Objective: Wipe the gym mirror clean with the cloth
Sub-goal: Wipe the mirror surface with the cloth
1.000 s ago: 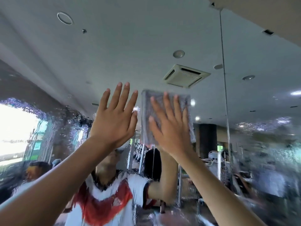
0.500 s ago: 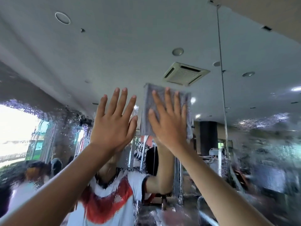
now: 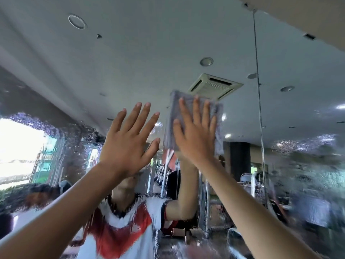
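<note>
Head view: the right hand [image 3: 196,131], fingers straight and spread, presses the cloth [image 3: 174,111] flat on the mirror [image 3: 112,62]. It has climbed, its top edge now just below the reflected vent [image 3: 214,86]. The left hand [image 3: 127,144], fingers wide and empty, is raised lower-left of the vent. Wet streaks below it remain to wipe.

You faced no readable text: no lettering on the mirror [image 3: 130,53] or in its wet, blurred reflection was legible.

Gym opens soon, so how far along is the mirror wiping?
Done: the large wall mirror looks clear up top. In hand: the right hand presses a folded grey cloth flat on it, left hand open alongside. Left: the droplet-streaked band below, on both sides.
</note>
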{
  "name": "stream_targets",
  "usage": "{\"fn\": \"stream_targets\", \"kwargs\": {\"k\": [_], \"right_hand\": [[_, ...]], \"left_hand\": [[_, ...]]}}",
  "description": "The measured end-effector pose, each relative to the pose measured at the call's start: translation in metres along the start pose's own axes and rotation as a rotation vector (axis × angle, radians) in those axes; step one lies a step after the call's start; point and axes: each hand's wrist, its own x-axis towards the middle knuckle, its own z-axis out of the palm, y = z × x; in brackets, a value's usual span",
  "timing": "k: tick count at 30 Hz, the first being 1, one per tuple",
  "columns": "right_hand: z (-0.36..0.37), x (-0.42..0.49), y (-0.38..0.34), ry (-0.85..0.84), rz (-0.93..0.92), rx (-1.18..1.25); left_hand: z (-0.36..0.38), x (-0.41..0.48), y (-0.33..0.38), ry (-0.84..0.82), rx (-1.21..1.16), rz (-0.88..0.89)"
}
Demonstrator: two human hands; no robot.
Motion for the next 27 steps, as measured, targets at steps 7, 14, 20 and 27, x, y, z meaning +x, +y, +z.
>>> {"fn": "stream_targets", "kwargs": {"k": [7, 14, 20, 27], "right_hand": [[-0.004, -0.038, 0.077, -0.017, -0.127, -0.072], [-0.004, 0.034, 0.017, -0.008, 0.099, -0.05], [0.004, -0.04, 0.052, -0.004, -0.256, -0.059], [-0.01, 0.031, 0.048, -0.046, 0.158, -0.038]], "left_hand": [[0.0, -0.002, 0.006, -0.087, 0.025, -0.037], [-0.002, 0.0, 0.006, -0.076, 0.034, -0.051], [-0.003, -0.002, 0.005, -0.092, 0.031, -0.049], [-0.002, -0.002, 0.005, -0.074, 0.02, -0.059]]}}
